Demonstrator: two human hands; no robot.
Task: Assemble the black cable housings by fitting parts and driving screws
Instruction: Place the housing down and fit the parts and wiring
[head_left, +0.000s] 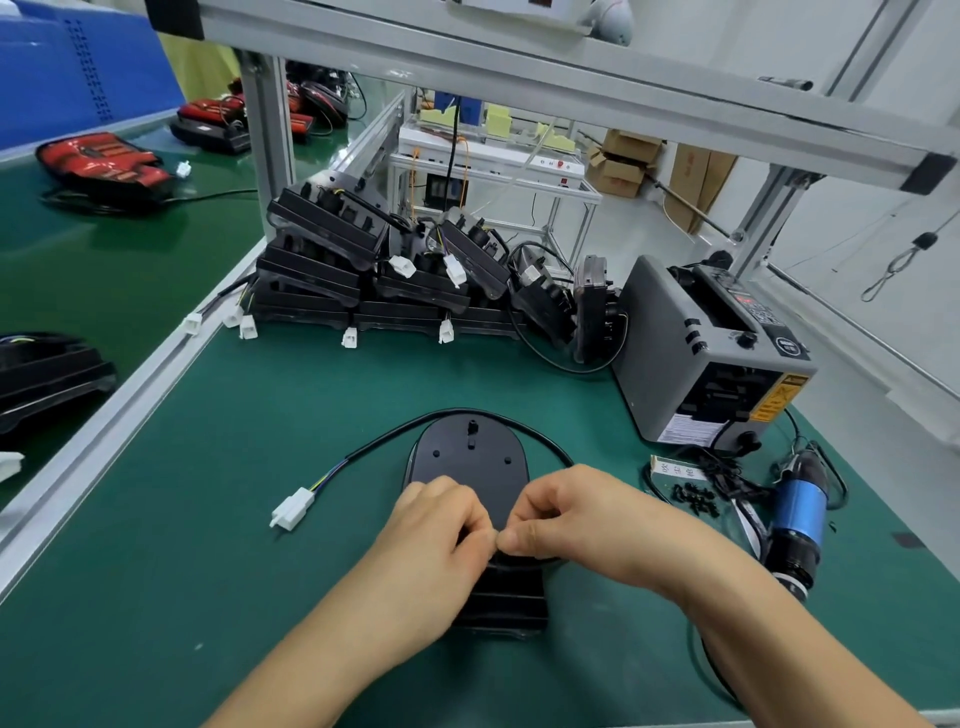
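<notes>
Left hand (441, 525), right hand (566, 519): a joint pinch on black housing (467, 457); green mat (260, 571) beneath, aluminium frame (519, 67) overhead.

My left hand (441, 525) and right hand (566, 514) cover the black housing's (470, 457) middle; whatever their fingertips pinch is hidden. Small black parts (696, 496) near the worktop's (234, 467) right edge are too small to identify. The picture's left edge crops a black tray (47, 374).

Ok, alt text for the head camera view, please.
The left hand and right hand meet over a black housing on a green mat, apparently pinching its cable, which loops round to a white connector. Stacked housings sit behind; a grey dispenser, screws and a screwdriver lie to its right.
</notes>
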